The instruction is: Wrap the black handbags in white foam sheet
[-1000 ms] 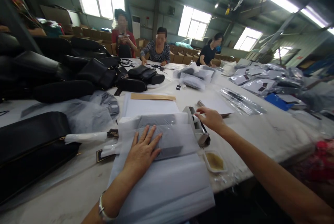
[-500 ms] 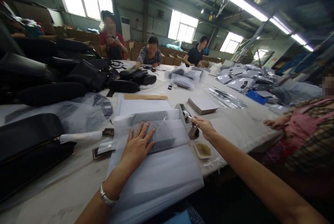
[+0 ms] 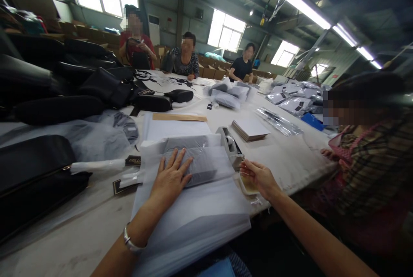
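My left hand [image 3: 171,176] lies flat, fingers spread, on a grey wrapped bundle [image 3: 204,167]. Thin white wrapping paper [image 3: 190,212] is under and around the bundle, in a stack of sheets. To the right, beside a tape dispenser [image 3: 231,146], my right hand [image 3: 260,178] is closed in a pinch. A faint, thin strip of clear tape [image 3: 242,173] shows at its fingertips. Partly hidden behind that hand sits a small white dish [image 3: 247,186] with something yellowish in it.
Black bags [image 3: 35,173] crowd the table's left side, with black tags [image 3: 132,160] near the paper. Beyond the dispenser are a stack of cards [image 3: 250,130] and clear plastic sleeves [image 3: 279,121]. A person in a plaid sleeve [image 3: 371,161] is close at the right; several others work across the table.
My right hand has drawn back from the tape dispenser, toward me and slightly right, over the dish. My left hand stays on the bundle. The person at right leans further in.
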`<state>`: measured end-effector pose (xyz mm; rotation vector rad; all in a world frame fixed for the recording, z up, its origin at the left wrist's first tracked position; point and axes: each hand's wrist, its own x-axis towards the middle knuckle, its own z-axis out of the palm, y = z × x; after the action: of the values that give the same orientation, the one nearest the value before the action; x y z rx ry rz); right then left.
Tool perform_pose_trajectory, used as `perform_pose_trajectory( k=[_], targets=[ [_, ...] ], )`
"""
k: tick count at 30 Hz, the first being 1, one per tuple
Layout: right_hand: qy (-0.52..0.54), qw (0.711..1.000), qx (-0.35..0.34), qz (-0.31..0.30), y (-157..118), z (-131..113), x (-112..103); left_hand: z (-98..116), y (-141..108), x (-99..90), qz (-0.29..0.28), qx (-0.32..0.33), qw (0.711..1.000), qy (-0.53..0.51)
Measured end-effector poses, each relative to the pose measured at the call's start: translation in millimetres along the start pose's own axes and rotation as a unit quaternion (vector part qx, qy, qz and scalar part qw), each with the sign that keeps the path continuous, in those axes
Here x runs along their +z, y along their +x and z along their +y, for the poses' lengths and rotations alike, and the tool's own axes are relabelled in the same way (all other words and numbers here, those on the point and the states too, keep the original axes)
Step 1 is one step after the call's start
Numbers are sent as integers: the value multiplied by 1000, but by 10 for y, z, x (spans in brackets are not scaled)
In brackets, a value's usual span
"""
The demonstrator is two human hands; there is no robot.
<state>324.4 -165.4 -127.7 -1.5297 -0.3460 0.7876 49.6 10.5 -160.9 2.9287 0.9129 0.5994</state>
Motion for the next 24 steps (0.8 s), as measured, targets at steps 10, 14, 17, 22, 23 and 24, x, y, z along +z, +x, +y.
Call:
perform_pose_trajectory(
  k=[10,14,17,22,23,24],
  targets=[
    [-366,924,-114,-3,333,26,-240,13,3,-14,-2,0,1000,4],
    [-449,886,-117,-10,352,-131,-260,16,1,-21,7,0,1000,-8],
    [-501,858,-116,-13,311,-164,-294,16,1,-29,6,-1,1000,-12],
    [-642,702,-310,-8,158,-225,-473,10,2,-6,6,-2,1000,-23],
    [-676,638,-368,-16,130,-270,-511,7,3,2,8,-2,1000,-27],
    [-703,576,-416,-29,108,-328,-542,2,5,9,10,-3,999,-31]
  ],
)
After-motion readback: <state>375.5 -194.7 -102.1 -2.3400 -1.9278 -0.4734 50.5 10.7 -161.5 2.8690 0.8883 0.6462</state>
